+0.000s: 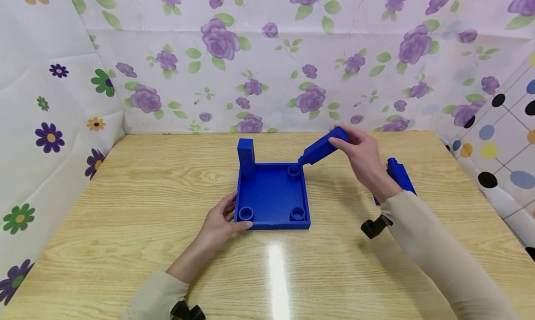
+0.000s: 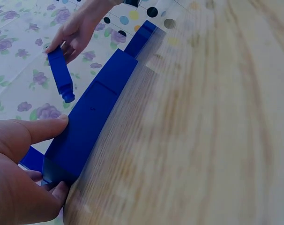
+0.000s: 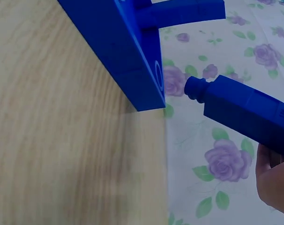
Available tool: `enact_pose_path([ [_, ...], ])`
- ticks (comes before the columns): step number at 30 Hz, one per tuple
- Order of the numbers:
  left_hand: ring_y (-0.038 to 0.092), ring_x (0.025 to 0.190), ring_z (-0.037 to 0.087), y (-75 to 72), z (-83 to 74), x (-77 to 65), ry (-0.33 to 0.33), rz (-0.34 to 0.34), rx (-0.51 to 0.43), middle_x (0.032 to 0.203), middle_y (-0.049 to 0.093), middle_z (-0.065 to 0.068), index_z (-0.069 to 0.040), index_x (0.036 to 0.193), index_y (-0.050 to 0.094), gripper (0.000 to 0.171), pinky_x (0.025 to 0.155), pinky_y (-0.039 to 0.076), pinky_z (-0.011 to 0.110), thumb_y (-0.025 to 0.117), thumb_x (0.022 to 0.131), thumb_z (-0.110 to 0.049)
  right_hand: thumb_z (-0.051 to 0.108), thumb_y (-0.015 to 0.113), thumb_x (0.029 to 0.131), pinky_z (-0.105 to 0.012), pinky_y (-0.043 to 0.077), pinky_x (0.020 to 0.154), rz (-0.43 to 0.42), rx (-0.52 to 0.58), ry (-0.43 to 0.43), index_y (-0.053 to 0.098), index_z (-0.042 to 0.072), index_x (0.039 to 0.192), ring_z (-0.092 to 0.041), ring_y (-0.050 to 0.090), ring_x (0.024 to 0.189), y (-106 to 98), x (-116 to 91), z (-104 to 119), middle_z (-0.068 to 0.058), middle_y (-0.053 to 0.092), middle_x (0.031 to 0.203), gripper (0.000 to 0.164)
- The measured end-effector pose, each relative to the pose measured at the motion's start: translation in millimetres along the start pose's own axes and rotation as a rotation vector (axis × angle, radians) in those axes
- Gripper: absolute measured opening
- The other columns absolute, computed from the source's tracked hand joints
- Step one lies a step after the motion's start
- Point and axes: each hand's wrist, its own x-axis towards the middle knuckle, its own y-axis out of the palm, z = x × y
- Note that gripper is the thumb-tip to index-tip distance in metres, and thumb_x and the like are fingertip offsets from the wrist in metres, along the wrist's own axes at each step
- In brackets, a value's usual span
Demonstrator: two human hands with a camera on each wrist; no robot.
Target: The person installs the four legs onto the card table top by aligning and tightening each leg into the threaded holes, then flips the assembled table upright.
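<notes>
An upturned blue tabletop point(image 1: 273, 194) with a raised rim lies on the wooden table, round sockets showing at three corners. In its far left corner a blue table leg point(image 1: 246, 155) stands upright. My left hand point(image 1: 217, 225) grips the near left corner, its thumb point(image 2: 48, 129) against the outer side in the left wrist view. My right hand point(image 1: 361, 155) holds another blue table leg point(image 1: 321, 148) tilted, its knobbed end down near the far right socket point(image 1: 293, 171). In the right wrist view that knobbed end point(image 3: 196, 89) is apart from the tabletop.
More blue legs point(image 1: 401, 175) lie to the right, partly hidden behind my right wrist. The wooden table point(image 1: 167, 171) meets a flowered cloth backdrop point(image 1: 267, 78) at its far edge. Patterned cloths also hang at the left and right sides.
</notes>
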Motion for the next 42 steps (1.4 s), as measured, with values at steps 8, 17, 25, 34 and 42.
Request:
enact_pose_path([
  [8,0.038,0.133,0.038,-1.1,1.2,-0.2,0.012,0.007,-0.008,0.145,0.038,0.025,-0.003,0.15,0.03,0.084,0.105,0.039,0.043,0.076,0.079,0.004,0.019,0.072,0.089,-0.033,0.048,0.096,0.133,-0.364,-0.01,0.058,0.009,0.136,-0.019,0.059,0.11,20,21,18,-0.013,0.06,0.129,0.049],
  [17,0.038,0.133,0.039,-1.7,1.0,-0.3,0.012,0.01,0.002,0.145,0.038,0.025,-0.003,0.151,0.029,0.085,0.105,0.039,0.044,0.075,0.08,0.003,0.011,0.075,0.086,-0.031,0.052,0.086,0.222,-0.454,0.021,0.061,0.005,0.128,-0.023,0.062,0.102,40,34,28,-0.012,0.064,0.118,0.045],
  [25,0.038,0.133,0.039,-2.1,1.5,-0.3,0.015,0.013,-0.005,0.146,0.037,0.025,-0.002,0.151,0.029,0.084,0.104,0.04,0.044,0.075,0.08,0.004,0.012,0.075,0.085,-0.036,0.053,0.089,0.327,-0.496,0.012,0.062,0.004,0.127,-0.025,0.062,0.104,53,35,24,-0.012,0.065,0.118,0.044],
  [34,0.04,0.132,0.038,-1.5,3.4,1.5,0.021,0.003,-0.016,0.144,0.04,0.025,-0.001,0.15,0.03,0.086,0.104,0.04,0.042,0.076,0.078,0.005,0.011,0.076,0.085,-0.039,0.053,0.088,0.371,-0.556,0.005,0.063,0.005,0.125,-0.025,0.062,0.104,58,36,13,-0.012,0.065,0.118,0.042],
  [42,0.041,0.131,0.038,-2.1,5.9,2.7,0.025,0.003,-0.015,0.144,0.041,0.025,-0.002,0.15,0.03,0.085,0.103,0.042,0.043,0.076,0.078,0.005,0.014,0.074,0.087,-0.039,0.053,0.088,0.381,-0.56,-0.005,0.061,0.005,0.129,-0.027,0.061,0.106,55,35,5,-0.013,0.064,0.12,0.046],
])
